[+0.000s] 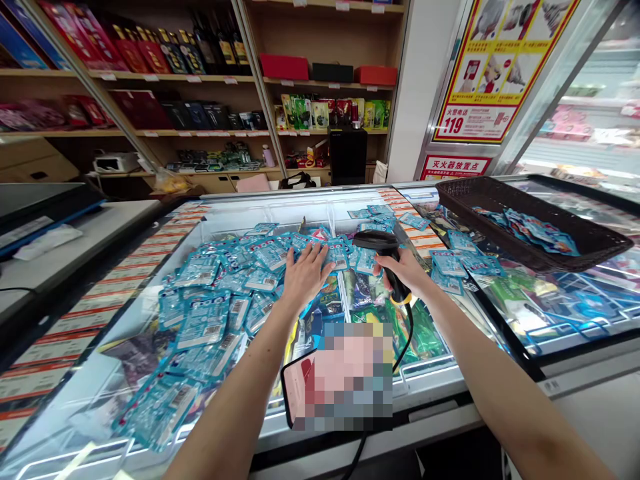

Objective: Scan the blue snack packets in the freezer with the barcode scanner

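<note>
under left fingers (307,256), blue packets (339,253), overlapping

On the freezer (230,213), packets (207,320) are spread mainly at left; others are held in the basket (595,233) at right. Between, the scanner (387,248) is held in the right hand (413,270), the phone (300,387) before it; shelves (325,33) are ranged behind.

packets (203,320) are showing glossy, crinkled plastic film | scanner (379,243) is showing smooth plastic | basket (595,230) is showing rough, woven-looking plastic | glass top (295,212) is gleaming smooth | shelving (325,33) is looking like matt wood
</note>
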`<state>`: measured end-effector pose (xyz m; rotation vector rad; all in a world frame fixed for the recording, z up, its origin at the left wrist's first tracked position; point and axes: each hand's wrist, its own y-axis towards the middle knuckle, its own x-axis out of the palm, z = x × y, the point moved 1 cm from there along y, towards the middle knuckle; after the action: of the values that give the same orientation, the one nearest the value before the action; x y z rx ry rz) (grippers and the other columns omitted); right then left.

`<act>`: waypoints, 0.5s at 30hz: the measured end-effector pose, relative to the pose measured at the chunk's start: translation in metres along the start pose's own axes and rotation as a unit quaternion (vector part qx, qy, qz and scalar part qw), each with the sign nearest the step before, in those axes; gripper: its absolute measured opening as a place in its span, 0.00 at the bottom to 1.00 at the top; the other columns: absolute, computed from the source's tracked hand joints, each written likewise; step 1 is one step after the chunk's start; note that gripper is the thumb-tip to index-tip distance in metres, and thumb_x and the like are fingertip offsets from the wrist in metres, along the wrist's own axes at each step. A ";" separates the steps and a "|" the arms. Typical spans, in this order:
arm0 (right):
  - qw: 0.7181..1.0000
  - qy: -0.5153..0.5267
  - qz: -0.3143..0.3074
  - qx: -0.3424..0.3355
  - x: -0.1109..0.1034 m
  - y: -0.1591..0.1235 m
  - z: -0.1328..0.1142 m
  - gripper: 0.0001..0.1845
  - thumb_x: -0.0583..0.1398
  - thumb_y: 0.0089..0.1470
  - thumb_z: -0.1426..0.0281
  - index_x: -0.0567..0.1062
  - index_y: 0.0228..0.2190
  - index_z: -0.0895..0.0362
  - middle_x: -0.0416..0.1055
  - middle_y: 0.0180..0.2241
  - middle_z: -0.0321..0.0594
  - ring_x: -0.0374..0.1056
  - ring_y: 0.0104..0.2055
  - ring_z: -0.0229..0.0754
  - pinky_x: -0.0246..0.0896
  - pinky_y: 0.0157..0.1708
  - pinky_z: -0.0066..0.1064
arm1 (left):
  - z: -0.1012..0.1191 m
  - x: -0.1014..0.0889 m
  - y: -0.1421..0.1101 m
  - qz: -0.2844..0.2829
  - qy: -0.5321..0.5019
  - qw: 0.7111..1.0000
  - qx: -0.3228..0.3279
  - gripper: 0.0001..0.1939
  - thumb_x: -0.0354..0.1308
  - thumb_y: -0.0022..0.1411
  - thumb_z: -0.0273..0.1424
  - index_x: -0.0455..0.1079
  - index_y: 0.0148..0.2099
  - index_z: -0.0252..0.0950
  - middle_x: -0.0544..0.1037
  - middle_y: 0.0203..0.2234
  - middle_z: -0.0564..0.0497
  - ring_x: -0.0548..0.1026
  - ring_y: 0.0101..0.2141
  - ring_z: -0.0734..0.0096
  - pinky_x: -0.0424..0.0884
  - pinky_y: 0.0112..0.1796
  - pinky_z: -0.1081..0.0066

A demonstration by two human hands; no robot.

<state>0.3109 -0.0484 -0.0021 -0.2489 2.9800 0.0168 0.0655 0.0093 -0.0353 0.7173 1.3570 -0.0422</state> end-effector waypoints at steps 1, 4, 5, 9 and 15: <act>1.000 0.000 -0.002 -0.001 0.000 0.000 0.000 0.15 0.58 0.51 0.58 0.72 0.25 0.58 0.71 0.17 0.39 0.63 0.14 0.37 0.58 0.15 0.28 | 0.000 0.001 0.000 0.001 -0.002 1.000 0.000 0.27 0.40 0.66 0.44 0.59 0.62 0.40 0.64 0.60 0.44 0.55 0.62 0.56 0.39 0.60 0.47; 1.000 0.006 0.007 -0.002 0.001 0.001 0.002 0.15 0.58 0.50 0.58 0.72 0.26 0.58 0.71 0.17 0.39 0.64 0.15 0.38 0.58 0.15 0.28 | -0.002 0.001 -0.001 0.000 -0.014 1.000 -0.008 0.27 0.42 0.65 0.45 0.62 0.59 0.37 0.65 0.58 0.42 0.55 0.62 0.56 0.39 0.60 0.48; 1.000 0.009 0.012 -0.001 0.001 0.001 0.003 0.14 0.58 0.50 0.58 0.73 0.26 0.58 0.71 0.18 0.39 0.64 0.15 0.38 0.58 0.15 0.28 | -0.002 0.000 -0.001 -0.005 -0.021 1.000 -0.010 0.27 0.44 0.64 0.46 0.62 0.59 0.36 0.66 0.57 0.41 0.55 0.62 0.55 0.39 0.61 0.48; 1.000 0.005 0.010 0.002 0.001 0.002 0.004 0.15 0.58 0.50 0.58 0.73 0.26 0.58 0.71 0.17 0.39 0.64 0.15 0.38 0.58 0.15 0.28 | -0.004 -0.002 -0.001 -0.004 -0.058 0.998 -0.008 0.24 0.49 0.61 0.46 0.63 0.54 0.37 0.72 0.50 0.42 0.63 0.57 0.55 0.41 0.60 0.48; 1.000 -0.017 0.015 -0.002 0.001 0.000 0.002 0.16 0.58 0.51 0.57 0.73 0.25 0.57 0.70 0.16 0.39 0.64 0.15 0.38 0.59 0.16 0.28 | -0.009 -0.005 -0.001 0.112 -0.147 0.982 -0.041 0.34 0.60 0.55 0.41 0.56 0.61 0.36 0.64 0.51 0.40 0.64 0.52 0.53 0.61 0.52 0.55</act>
<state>0.3104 -0.0489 -0.0038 -0.2028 2.9504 0.0301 0.0559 0.0111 -0.0313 0.7579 0.9849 0.0842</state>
